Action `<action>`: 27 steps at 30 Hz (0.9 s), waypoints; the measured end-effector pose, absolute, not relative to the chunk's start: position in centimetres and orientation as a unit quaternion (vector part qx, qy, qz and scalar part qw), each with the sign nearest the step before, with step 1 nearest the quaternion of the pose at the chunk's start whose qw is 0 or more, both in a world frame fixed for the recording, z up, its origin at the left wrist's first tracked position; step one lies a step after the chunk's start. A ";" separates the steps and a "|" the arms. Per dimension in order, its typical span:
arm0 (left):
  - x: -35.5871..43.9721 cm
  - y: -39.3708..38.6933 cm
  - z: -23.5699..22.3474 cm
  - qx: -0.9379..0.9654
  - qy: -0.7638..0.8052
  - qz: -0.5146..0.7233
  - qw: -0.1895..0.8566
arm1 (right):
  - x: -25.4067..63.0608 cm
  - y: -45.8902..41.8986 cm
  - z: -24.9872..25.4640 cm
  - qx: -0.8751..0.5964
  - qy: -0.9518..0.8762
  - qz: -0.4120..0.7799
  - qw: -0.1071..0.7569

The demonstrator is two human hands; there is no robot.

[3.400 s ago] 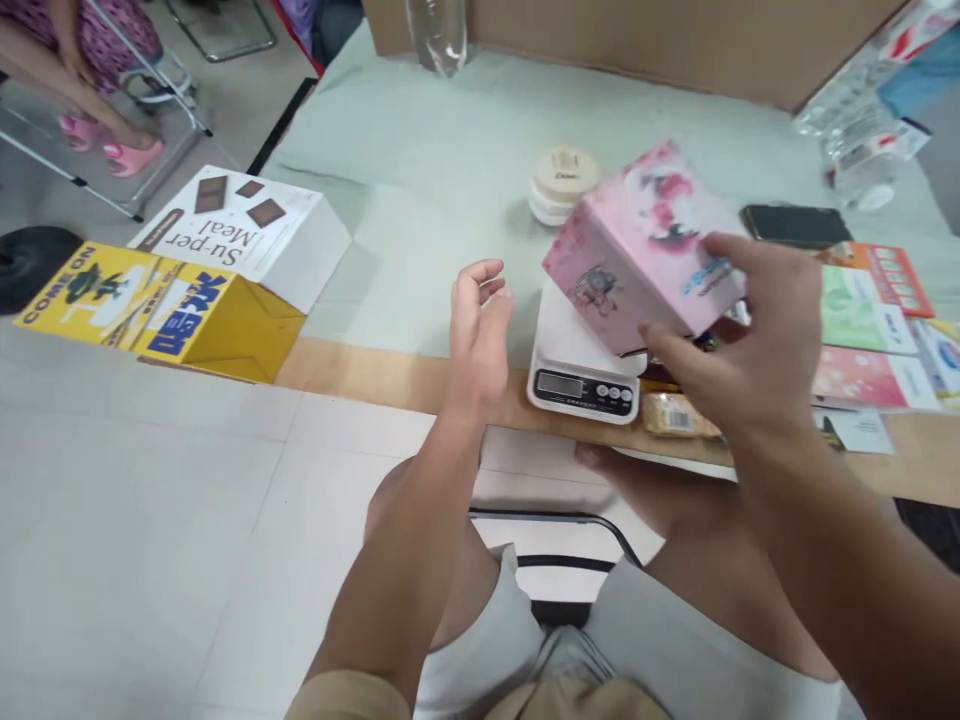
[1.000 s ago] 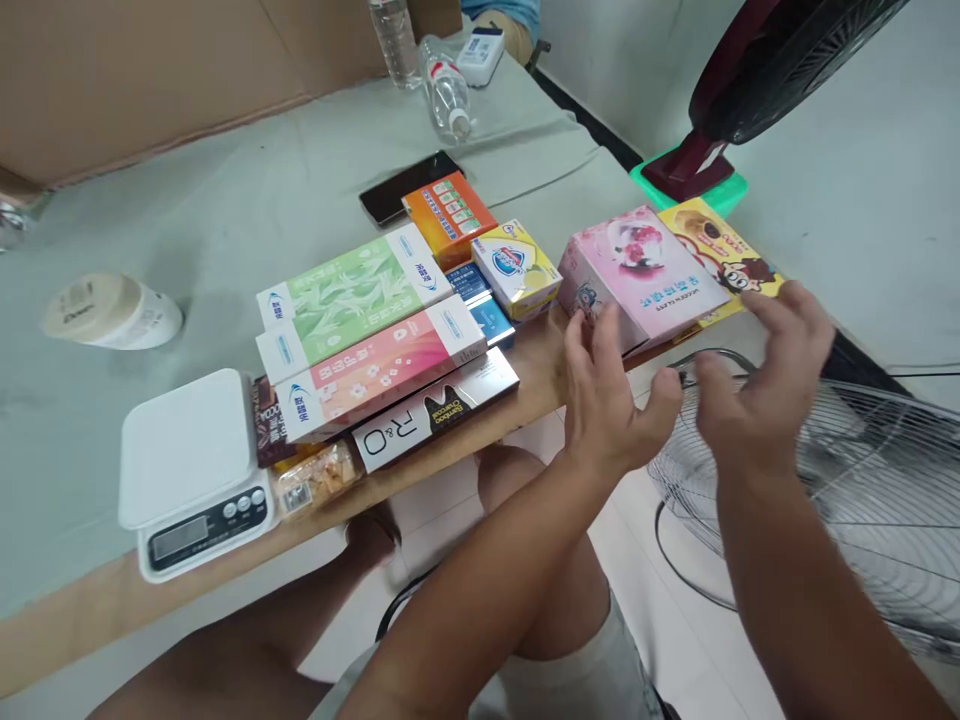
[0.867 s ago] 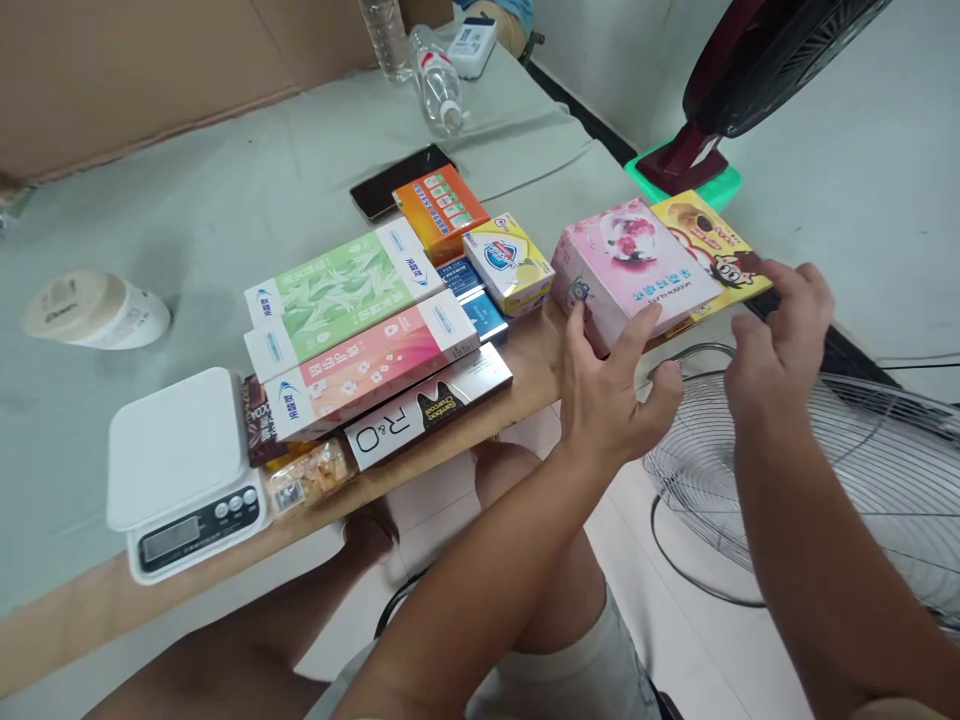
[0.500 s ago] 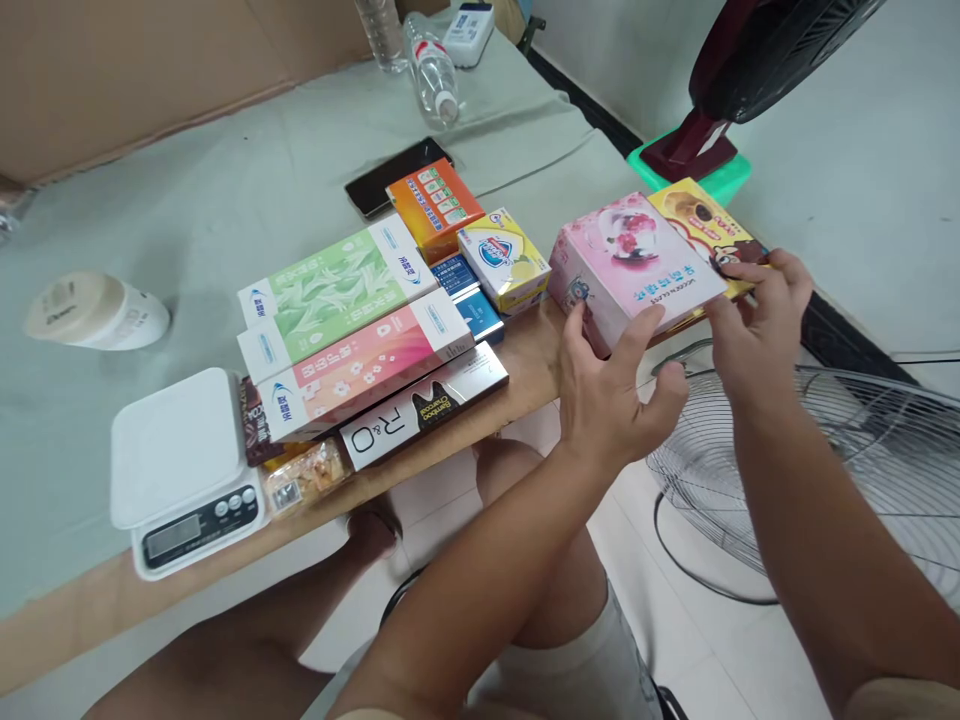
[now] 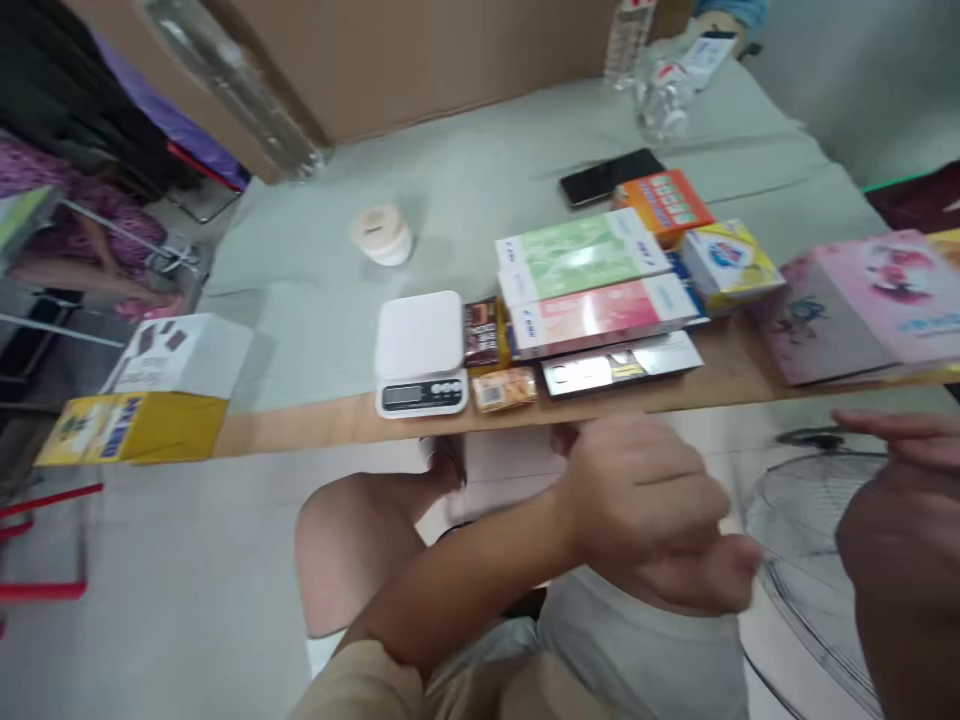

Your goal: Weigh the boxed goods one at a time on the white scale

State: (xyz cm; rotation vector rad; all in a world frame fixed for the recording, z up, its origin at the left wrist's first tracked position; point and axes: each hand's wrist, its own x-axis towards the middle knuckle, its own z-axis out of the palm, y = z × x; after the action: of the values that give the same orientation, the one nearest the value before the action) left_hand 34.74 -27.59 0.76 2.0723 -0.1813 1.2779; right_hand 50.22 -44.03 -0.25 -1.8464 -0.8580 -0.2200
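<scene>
My left hand [image 5: 652,510], blurred, hangs in front of the table edge with curled fingers; I see nothing in it. At the right edge of the view is my right hand [image 5: 904,520], partly cut off and smeared, its visible fingers stretched out, below the pink box [image 5: 915,290]. It is apart from that box. Nearest above my left hand lies a silver toothpaste box [image 5: 660,358]. Behind it are a pink long box [image 5: 600,318] and a green long box [image 5: 585,255]. A yellow soap box [image 5: 727,260] and an orange box [image 5: 667,200] stand beyond.
A white kitchen scale [image 5: 420,345] sits by the front edge, beside small snack packs [image 5: 504,390]. White and yellow cartons [image 5: 180,350] overhang the left end. A black phone [image 5: 611,175], a cream-lidded container [image 5: 382,235] and plastic bottles [image 5: 664,100] stand farther back. A wire fan guard [image 5: 817,510] lies below right.
Both hands have come away from the pink box and down toward me. My left hand's fingers have curled. The view has swung left, bringing the cartons at the table's left end into sight.
</scene>
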 end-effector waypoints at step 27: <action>5.1 0.2 -1.3 0.445 0.556 0.646 0.274 | 11.3 15.9 -0.4 -0.326 -0.934 0.097 0.113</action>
State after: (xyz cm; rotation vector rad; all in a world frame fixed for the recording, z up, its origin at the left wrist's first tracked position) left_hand 5.13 0.22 -1.30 1.1972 1.4938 1.7380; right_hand 11.32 15.87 -0.41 -0.9561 -2.7388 0.2858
